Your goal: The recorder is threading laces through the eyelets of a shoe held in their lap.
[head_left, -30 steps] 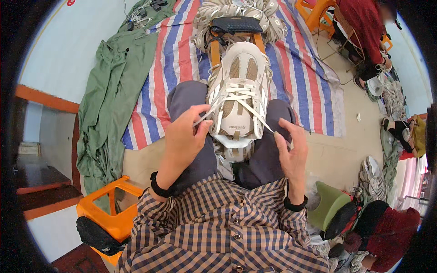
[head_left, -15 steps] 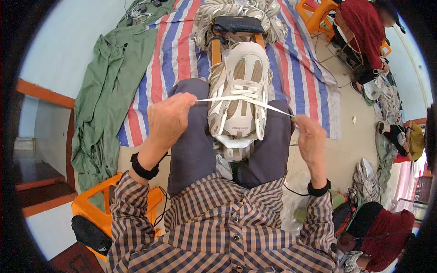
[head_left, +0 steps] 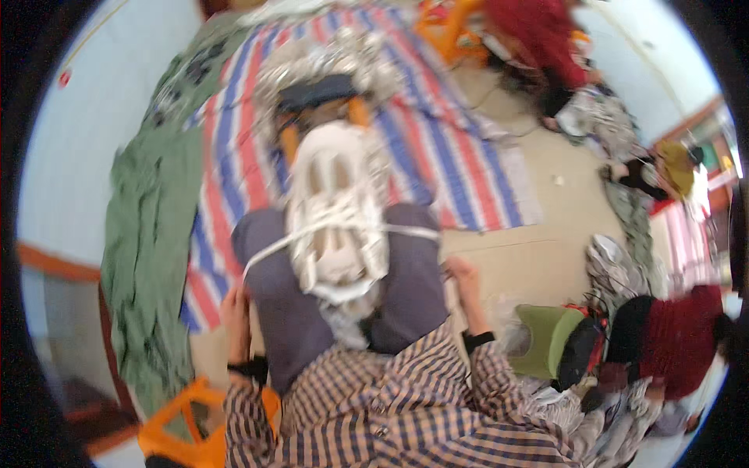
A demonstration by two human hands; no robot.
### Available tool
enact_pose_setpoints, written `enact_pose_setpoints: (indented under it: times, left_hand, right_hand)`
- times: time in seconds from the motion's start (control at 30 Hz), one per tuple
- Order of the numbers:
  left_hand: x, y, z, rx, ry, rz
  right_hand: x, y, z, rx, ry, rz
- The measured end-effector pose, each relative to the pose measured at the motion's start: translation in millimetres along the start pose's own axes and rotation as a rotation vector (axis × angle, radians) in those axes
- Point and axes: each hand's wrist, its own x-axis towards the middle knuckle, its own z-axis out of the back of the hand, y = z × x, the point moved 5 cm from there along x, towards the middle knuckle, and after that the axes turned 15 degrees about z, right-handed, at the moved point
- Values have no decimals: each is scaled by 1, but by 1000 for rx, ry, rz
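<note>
A white and beige sneaker (head_left: 337,234) lies in front of me between my knees, its toe pointing away. Its white lace (head_left: 271,251) spreads out to both sides across my dark trouser legs. My left hand (head_left: 236,308) is down beside my left thigh, close to where that side of the lace drops over the leg. Beside my right knee is my right hand (head_left: 463,282), a little below the lace's right end. Motion blur smears the fingers of both hands, so their grip does not show.
A dark pouch (head_left: 316,92) sits on an orange-legged stool beyond the sneaker, before a pile of shoes (head_left: 343,58) on a striped tarp (head_left: 460,187). Green cloth (head_left: 152,257) lies left. Co-workers in red (head_left: 534,31) sit at right, with a green stool (head_left: 540,335) nearer.
Both hands have dropped from beside the sneaker to the sides of my legs. The lace, pulled taut before, now drapes over my thighs. The whole view has shifted and blurred.
</note>
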Motion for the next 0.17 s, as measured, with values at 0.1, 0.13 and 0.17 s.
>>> enact_pose_setpoints:
  times: [0.1, 0.13, 0.17]
  left_hand:
    - [6, 90, 19, 79, 1, -79]
    - [-5, 95, 8, -129, 118, 89]
    - [-17, 101, 10, -138, 185, 67]
  right_hand:
    - [-27, -39, -29, -83, -2, -87]
    - [-36, -49, -27, -91, -9, -142]
    - [-51, -64, -9, -113, -31, -218]
